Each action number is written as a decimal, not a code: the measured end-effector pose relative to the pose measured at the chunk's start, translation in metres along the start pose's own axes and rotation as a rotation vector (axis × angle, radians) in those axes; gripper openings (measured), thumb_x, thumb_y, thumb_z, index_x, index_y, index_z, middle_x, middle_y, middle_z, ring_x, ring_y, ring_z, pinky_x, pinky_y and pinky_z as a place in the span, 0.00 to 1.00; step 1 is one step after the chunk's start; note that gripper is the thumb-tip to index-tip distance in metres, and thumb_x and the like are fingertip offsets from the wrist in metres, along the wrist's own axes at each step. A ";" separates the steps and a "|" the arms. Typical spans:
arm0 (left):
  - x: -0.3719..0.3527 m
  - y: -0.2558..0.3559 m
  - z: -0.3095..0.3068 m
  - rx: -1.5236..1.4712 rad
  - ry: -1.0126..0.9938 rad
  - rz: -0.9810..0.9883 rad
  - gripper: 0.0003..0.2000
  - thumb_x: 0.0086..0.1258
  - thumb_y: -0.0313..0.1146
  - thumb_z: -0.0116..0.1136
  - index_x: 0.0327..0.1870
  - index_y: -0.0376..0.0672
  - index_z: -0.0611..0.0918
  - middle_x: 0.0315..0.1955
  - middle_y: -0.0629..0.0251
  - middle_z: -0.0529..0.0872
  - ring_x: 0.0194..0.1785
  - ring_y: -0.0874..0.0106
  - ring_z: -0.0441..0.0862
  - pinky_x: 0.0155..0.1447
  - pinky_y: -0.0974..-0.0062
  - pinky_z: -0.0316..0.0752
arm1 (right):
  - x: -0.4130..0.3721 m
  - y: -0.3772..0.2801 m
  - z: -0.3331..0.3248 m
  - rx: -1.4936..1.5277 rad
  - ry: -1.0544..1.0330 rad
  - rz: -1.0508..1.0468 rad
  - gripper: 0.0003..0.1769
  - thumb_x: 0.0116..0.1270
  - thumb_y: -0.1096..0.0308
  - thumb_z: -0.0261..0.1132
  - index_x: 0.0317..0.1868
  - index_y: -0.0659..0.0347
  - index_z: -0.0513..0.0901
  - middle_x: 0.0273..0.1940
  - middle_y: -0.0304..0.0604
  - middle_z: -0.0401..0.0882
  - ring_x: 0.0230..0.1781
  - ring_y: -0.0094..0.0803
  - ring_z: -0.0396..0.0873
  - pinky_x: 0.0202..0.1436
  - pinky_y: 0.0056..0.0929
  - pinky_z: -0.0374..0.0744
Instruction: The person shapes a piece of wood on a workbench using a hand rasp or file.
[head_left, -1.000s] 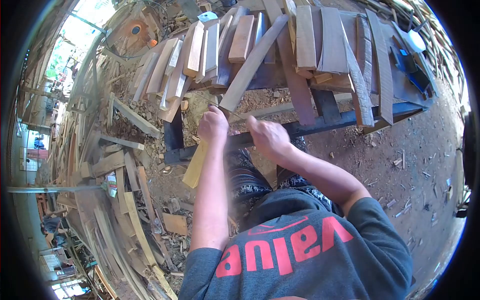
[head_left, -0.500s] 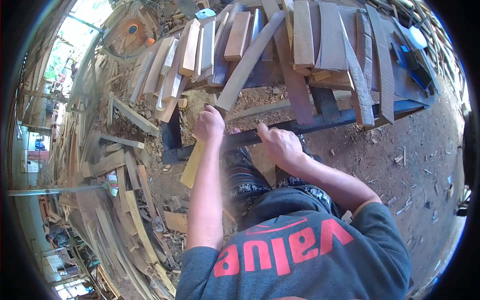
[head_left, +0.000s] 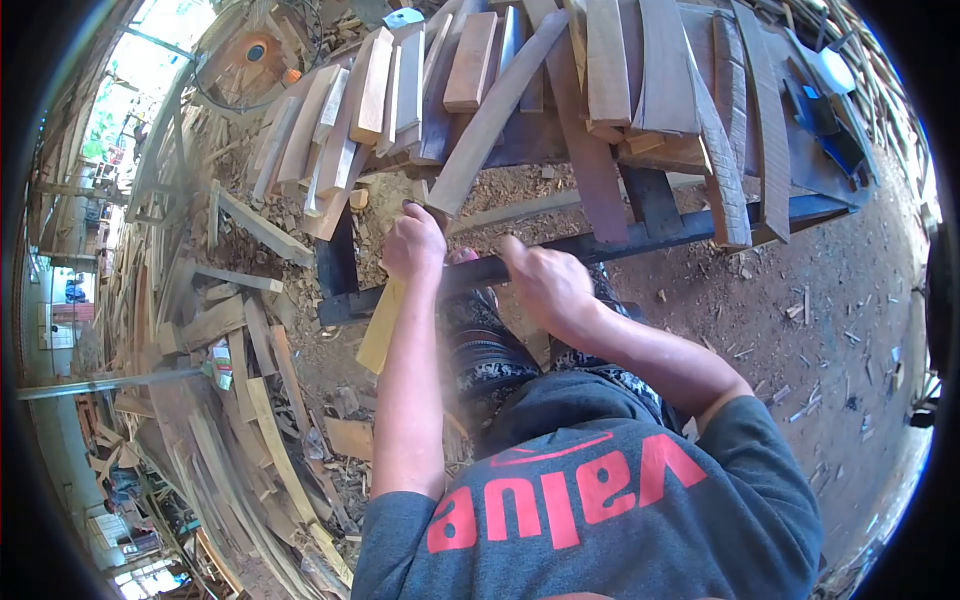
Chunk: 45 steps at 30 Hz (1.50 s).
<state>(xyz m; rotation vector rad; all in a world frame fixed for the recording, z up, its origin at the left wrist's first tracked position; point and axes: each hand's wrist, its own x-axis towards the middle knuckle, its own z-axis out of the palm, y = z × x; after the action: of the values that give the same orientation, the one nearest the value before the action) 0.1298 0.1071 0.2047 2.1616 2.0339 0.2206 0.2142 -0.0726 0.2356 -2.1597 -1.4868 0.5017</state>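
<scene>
My left hand is closed in a fist close to the near end of a long slanting wooden slat. Below that wrist a yellowish strip of wood shows in front of the dark frame bar, its upper part hidden by my forearm. My right hand is closed too, thumb side up, and overlaps the dark metal bar in this view. I cannot tell what either fist holds, as the fingers face away.
Many cut wooden blocks lie side by side across the bench, several jutting past its near edge. Scrap boards are heaped on the left. Wood chips litter the dirt floor at right. A round wire guard stands at upper left.
The whole view has shifted slightly. My right hand has come a little to the left, nearer my left hand. Both stay closed, and the wood on the bench lies as before.
</scene>
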 end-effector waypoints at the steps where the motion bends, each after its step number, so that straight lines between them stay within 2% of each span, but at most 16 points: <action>1: 0.000 0.001 0.000 -0.013 0.005 0.003 0.31 0.74 0.49 0.31 0.35 0.34 0.87 0.38 0.44 0.87 0.46 0.48 0.85 0.54 0.52 0.77 | 0.013 -0.003 0.008 0.003 -0.003 0.002 0.04 0.65 0.73 0.56 0.39 0.63 0.73 0.27 0.53 0.83 0.31 0.47 0.85 0.34 0.41 0.82; 4: 0.003 -0.001 0.000 0.012 -0.013 0.013 0.31 0.74 0.49 0.30 0.34 0.34 0.86 0.38 0.44 0.87 0.46 0.48 0.85 0.54 0.52 0.77 | 0.050 -0.012 0.025 -0.012 0.052 -0.024 0.04 0.65 0.74 0.56 0.40 0.63 0.73 0.29 0.54 0.83 0.33 0.48 0.85 0.36 0.42 0.82; 8: 0.002 0.000 0.001 0.014 -0.009 0.018 0.32 0.74 0.49 0.30 0.33 0.33 0.86 0.38 0.44 0.87 0.45 0.48 0.85 0.53 0.52 0.77 | 0.017 0.000 0.006 0.023 0.040 -0.024 0.04 0.65 0.74 0.55 0.40 0.63 0.73 0.29 0.55 0.83 0.34 0.48 0.85 0.37 0.43 0.82; 11: -0.001 0.000 -0.002 0.009 -0.014 0.006 0.32 0.74 0.49 0.30 0.33 0.33 0.86 0.37 0.44 0.87 0.45 0.48 0.85 0.53 0.53 0.77 | 0.002 0.005 -0.001 -0.046 -0.099 0.025 0.04 0.66 0.73 0.54 0.40 0.63 0.73 0.29 0.55 0.83 0.34 0.48 0.85 0.37 0.42 0.82; 13: -0.001 0.002 -0.004 -0.003 -0.014 0.015 0.31 0.75 0.49 0.30 0.32 0.33 0.87 0.36 0.44 0.87 0.44 0.48 0.85 0.52 0.53 0.78 | 0.013 0.000 0.003 0.080 0.013 -0.018 0.08 0.61 0.74 0.57 0.39 0.63 0.68 0.27 0.58 0.81 0.31 0.54 0.83 0.35 0.49 0.80; 14: -0.002 0.001 -0.002 -0.001 -0.015 0.019 0.31 0.75 0.49 0.30 0.32 0.33 0.87 0.36 0.44 0.87 0.44 0.48 0.85 0.52 0.53 0.78 | 0.029 -0.009 0.012 -0.023 -0.023 0.006 0.04 0.66 0.73 0.54 0.40 0.63 0.73 0.28 0.54 0.83 0.31 0.48 0.85 0.35 0.42 0.83; 17: 0.000 0.001 -0.004 0.014 0.004 0.031 0.31 0.75 0.48 0.30 0.32 0.33 0.87 0.35 0.44 0.87 0.44 0.48 0.85 0.52 0.54 0.78 | 0.049 -0.011 0.021 -0.018 0.038 -0.041 0.04 0.66 0.74 0.54 0.40 0.63 0.72 0.28 0.53 0.83 0.31 0.48 0.85 0.35 0.42 0.83; 18: 0.000 0.001 -0.003 0.018 0.015 0.027 0.31 0.75 0.48 0.30 0.32 0.33 0.87 0.35 0.44 0.87 0.44 0.48 0.85 0.52 0.53 0.78 | 0.047 -0.005 0.028 0.049 0.072 -0.058 0.07 0.62 0.74 0.56 0.39 0.64 0.68 0.27 0.57 0.81 0.31 0.54 0.83 0.34 0.48 0.80; 23: -0.003 0.001 -0.003 0.019 0.005 0.014 0.31 0.75 0.48 0.30 0.31 0.33 0.87 0.35 0.44 0.87 0.44 0.48 0.85 0.52 0.53 0.78 | 0.002 0.007 0.006 -0.008 -0.057 0.007 0.07 0.62 0.74 0.56 0.39 0.64 0.68 0.27 0.57 0.81 0.30 0.54 0.83 0.33 0.49 0.79; 25: -0.003 0.002 -0.002 0.003 0.028 0.024 0.32 0.74 0.48 0.30 0.31 0.34 0.87 0.34 0.44 0.87 0.43 0.48 0.85 0.52 0.53 0.78 | 0.012 -0.001 0.011 0.052 0.013 0.002 0.07 0.62 0.74 0.55 0.39 0.64 0.68 0.26 0.57 0.81 0.30 0.54 0.83 0.33 0.49 0.79; 27: -0.004 0.000 -0.001 0.007 0.022 0.035 0.32 0.74 0.48 0.30 0.31 0.34 0.87 0.34 0.44 0.87 0.43 0.48 0.85 0.52 0.53 0.78 | 0.036 -0.011 0.020 0.008 0.012 0.017 0.04 0.64 0.74 0.55 0.39 0.64 0.72 0.28 0.55 0.83 0.31 0.49 0.85 0.35 0.42 0.83; 29: -0.001 0.000 -0.002 0.004 0.028 0.041 0.32 0.74 0.48 0.29 0.31 0.34 0.87 0.34 0.44 0.87 0.43 0.48 0.85 0.52 0.53 0.78 | 0.051 -0.014 0.024 0.008 0.052 -0.031 0.03 0.64 0.75 0.55 0.38 0.64 0.72 0.28 0.54 0.83 0.32 0.48 0.85 0.35 0.42 0.83; 30: -0.001 -0.001 -0.001 0.012 0.033 0.038 0.32 0.74 0.48 0.29 0.31 0.34 0.86 0.34 0.44 0.87 0.43 0.48 0.85 0.52 0.53 0.78 | 0.049 -0.009 0.027 0.040 0.049 -0.051 0.08 0.61 0.75 0.56 0.39 0.64 0.67 0.26 0.58 0.81 0.31 0.55 0.83 0.35 0.49 0.79; 35: -0.004 0.001 -0.002 0.015 0.042 0.012 0.31 0.74 0.48 0.30 0.30 0.34 0.87 0.34 0.44 0.87 0.43 0.48 0.85 0.51 0.53 0.78 | 0.008 0.002 0.005 -0.018 -0.079 0.026 0.09 0.60 0.75 0.56 0.40 0.63 0.67 0.27 0.57 0.81 0.32 0.53 0.83 0.35 0.48 0.79; 41: -0.003 0.000 -0.002 0.008 0.049 0.047 0.31 0.74 0.49 0.30 0.30 0.35 0.87 0.33 0.44 0.87 0.42 0.49 0.86 0.50 0.53 0.79 | 0.053 -0.011 0.028 0.025 0.013 -0.007 0.07 0.62 0.75 0.54 0.40 0.64 0.67 0.27 0.57 0.81 0.32 0.54 0.83 0.34 0.49 0.79; 45: -0.004 0.001 -0.002 0.013 0.038 0.031 0.31 0.74 0.49 0.30 0.30 0.35 0.87 0.33 0.44 0.87 0.42 0.49 0.86 0.50 0.53 0.79 | 0.012 0.000 0.006 0.052 -0.007 -0.012 0.06 0.63 0.74 0.54 0.39 0.63 0.67 0.28 0.57 0.81 0.32 0.55 0.83 0.34 0.49 0.79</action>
<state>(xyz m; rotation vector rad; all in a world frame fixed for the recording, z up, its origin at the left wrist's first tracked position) 0.1304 0.1030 0.2072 2.2147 2.0284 0.2544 0.2150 -0.0603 0.2305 -2.1100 -1.4738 0.5386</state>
